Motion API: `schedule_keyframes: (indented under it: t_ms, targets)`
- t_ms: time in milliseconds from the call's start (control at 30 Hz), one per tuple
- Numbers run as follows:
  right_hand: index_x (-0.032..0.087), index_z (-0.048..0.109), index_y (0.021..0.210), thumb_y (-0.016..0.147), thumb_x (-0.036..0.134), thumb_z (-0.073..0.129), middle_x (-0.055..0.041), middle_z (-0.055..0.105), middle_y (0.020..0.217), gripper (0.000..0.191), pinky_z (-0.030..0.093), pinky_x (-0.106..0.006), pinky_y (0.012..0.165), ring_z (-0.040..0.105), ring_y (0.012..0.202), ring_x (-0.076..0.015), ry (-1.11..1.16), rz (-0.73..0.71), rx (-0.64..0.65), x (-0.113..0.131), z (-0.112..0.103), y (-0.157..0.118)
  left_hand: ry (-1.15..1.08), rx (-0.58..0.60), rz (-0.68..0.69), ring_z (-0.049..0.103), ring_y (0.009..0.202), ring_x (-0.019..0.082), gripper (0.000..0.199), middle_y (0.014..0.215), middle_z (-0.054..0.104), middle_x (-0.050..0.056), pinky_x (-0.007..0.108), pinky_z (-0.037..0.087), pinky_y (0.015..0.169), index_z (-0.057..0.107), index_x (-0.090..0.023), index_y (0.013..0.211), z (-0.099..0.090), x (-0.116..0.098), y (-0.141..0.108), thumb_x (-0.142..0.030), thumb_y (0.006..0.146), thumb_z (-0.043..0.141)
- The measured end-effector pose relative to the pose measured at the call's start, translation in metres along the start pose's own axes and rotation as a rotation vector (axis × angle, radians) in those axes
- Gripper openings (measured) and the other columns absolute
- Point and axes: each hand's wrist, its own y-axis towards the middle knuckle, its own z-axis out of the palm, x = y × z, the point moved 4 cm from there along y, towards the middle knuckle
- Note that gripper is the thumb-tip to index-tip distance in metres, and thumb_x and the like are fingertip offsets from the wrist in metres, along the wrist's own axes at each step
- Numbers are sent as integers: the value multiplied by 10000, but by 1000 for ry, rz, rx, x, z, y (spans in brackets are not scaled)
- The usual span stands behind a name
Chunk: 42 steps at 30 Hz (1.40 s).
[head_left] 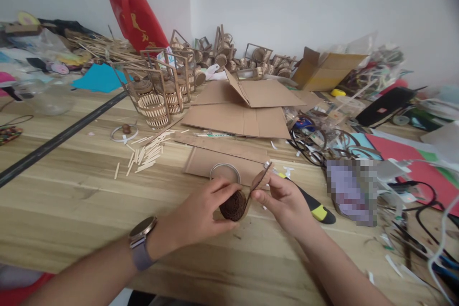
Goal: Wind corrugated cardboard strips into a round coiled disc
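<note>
My left hand (208,208), with a watch on its wrist, curls its fingers round a dark brown coil (233,206) of wound strip. From the coil's right side a brown strip (258,179) runs up to my right hand (285,196), which pinches it between thumb and fingers. Just beyond my left fingers a thin round ring (224,172) lies on a piece of cardboard (199,162). Beside my right hand, on its far side, is a black and yellow tool (317,208), partly hidden by the hand.
Short light sticks (148,155) lie scattered left of the cardboard. Small slatted baskets (154,110) with tall handles stand behind them. Folded cardboard sheets (236,119) cover the middle. Cables, papers and a black box (385,105) crowd the right. A black bar (64,136) crosses the left.
</note>
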Motion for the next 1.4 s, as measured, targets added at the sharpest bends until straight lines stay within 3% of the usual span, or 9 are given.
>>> schedule_keyframes:
  t_ms: [133,400,600,733,833,967,1200,1300,1400]
  targets:
    - [214,657,794,862,433,666,-18,681,803,229,471,-297,761,603,779,-179,38,37,22,-5,4,0,56,13,8,593,1094,260,519,1197,587,119,394,521,934,517,-176,1290,1,-3,-1,-206,805,700]
    - [203,591,655,794,492,705,14,583,652,340,442,-266,643,527,647,-146,45,126,-12,-15,14,1,238,17,21,596,1102,295,518,1217,596,164,422,540,941,532,-105,1251,10,-2,-3,-198,785,739]
    - [200,633,704,749,487,689,39,552,543,296,375,-238,495,468,505,-117,-45,322,0,-16,17,-1,378,-152,128,560,1171,287,572,1260,584,154,460,506,1012,374,-137,1384,11,3,-4,-77,854,583]
    - [211,551,629,792,479,637,33,586,475,326,369,-233,474,479,441,-109,-28,416,43,-12,20,-3,412,-168,226,457,1317,274,669,1383,522,155,482,437,1090,203,-174,1492,10,4,-2,8,886,422]
    - [209,540,621,787,536,637,-9,654,519,379,423,-250,519,548,476,-128,69,436,-14,-14,21,-4,368,-274,149,407,1371,288,718,1449,459,169,488,421,1103,177,-182,1498,5,9,-2,-45,873,503]
    - [193,590,653,753,598,671,-12,651,551,425,468,-265,566,595,515,-140,192,429,-53,-14,28,-4,356,-375,-10,526,1252,344,752,1341,550,188,522,484,1018,308,-157,1422,0,17,-2,-210,788,710]
    - [188,609,678,801,623,613,11,611,549,452,465,-263,596,581,531,-135,105,391,-16,-13,28,-5,361,-344,-29,604,1104,321,571,1184,647,136,495,523,934,454,-176,1281,-3,16,1,-201,766,698]
    - [186,634,738,825,616,581,15,601,556,442,433,-252,551,547,512,-130,14,351,-9,-12,21,-3,339,-278,-16,602,1109,321,588,1197,641,137,487,523,932,467,-171,1284,-1,17,1,-138,738,683]
    - [203,570,640,853,597,544,21,556,518,449,387,-238,492,495,489,-124,-87,314,40,-9,20,-2,261,-208,16,596,1154,295,622,1275,608,119,454,517,968,441,-210,1322,2,18,1,-102,749,656]
